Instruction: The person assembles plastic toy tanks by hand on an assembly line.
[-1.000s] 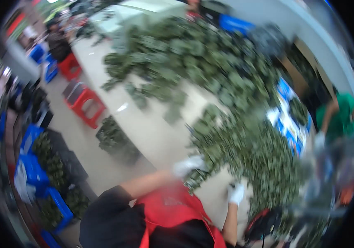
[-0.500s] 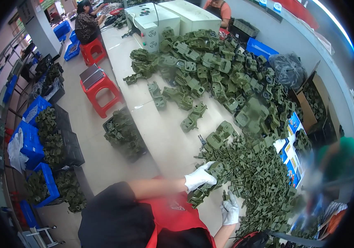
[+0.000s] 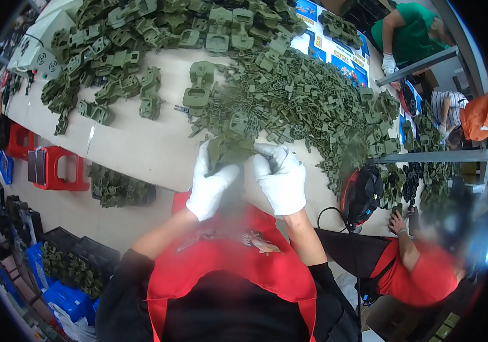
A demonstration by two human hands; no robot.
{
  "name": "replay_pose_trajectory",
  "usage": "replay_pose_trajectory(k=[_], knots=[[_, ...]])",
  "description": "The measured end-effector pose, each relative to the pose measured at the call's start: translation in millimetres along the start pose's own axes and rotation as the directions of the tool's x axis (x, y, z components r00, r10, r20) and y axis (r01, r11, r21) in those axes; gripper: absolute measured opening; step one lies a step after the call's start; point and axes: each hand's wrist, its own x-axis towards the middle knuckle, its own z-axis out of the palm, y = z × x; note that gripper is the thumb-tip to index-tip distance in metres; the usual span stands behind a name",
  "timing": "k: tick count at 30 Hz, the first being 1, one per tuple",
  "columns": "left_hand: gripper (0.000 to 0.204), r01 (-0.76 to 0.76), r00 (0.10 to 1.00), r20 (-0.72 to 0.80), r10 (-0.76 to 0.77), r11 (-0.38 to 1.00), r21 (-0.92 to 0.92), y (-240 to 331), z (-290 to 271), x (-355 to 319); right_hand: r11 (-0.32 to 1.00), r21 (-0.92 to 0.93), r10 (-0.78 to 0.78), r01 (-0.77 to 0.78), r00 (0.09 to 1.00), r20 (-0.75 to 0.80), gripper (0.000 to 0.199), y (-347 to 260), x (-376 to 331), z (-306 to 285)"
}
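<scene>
In front of my red apron, an olive-green plastic toy vehicle part (image 3: 230, 149) is held at the table's near edge. My left hand (image 3: 212, 185), in a white glove, is closed on its left side, thumb toward me. My right hand (image 3: 281, 178), gloved too, has its fingers curled together at the part's right edge; whatever lies between those fingertips is hidden. Just beyond spreads a heap of small green plastic pieces (image 3: 306, 94). A larger green vehicle body (image 3: 199, 85) lies past my left hand.
More vehicle bodies (image 3: 141, 25) are piled at the far left of the table (image 3: 135, 151). A black and red bag (image 3: 362, 194) sits to my right. Co-workers in green (image 3: 409, 34) and red (image 3: 426, 271) are at the right. A red stool (image 3: 64, 169) stands on the left.
My view has turned rightward. Both hands have come together at the green part; the right one was lower and apart, holding a small green piece.
</scene>
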Motion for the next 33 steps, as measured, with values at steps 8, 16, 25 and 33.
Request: replay_pose_trajectory(k=[8, 16, 25, 33], knots=[[0.058, -0.186, 0.981, -0.039, 0.191, 0.978, 0.097, -26.2, 7.8, -14.4, 0.979, -0.205, -0.016, 0.005, 0.999, -0.052, 0.016, -18.8, -11.2, -2.1], [0.059, -0.087, 0.996, -0.026, 0.087, 0.996, 0.014, -26.2, 5.7, -15.0, 0.984, -0.119, 0.146, -0.134, 0.984, 0.100, 0.018, -17.2, -10.3, -4.6], [0.054, -0.177, 0.983, -0.002, 0.182, 0.956, 0.233, -36.2, 6.6, -12.9, 0.944, -0.100, 0.327, -0.315, 0.934, 0.144, 0.019, -2.4, -9.3, 8.2], [0.051, -0.137, 0.990, 0.072, 0.122, 0.947, 0.289, -38.2, 5.6, -5.4, 0.984, -0.153, 0.102, -0.090, 0.992, 0.075, 0.015, 14.0, -17.4, 17.2]])
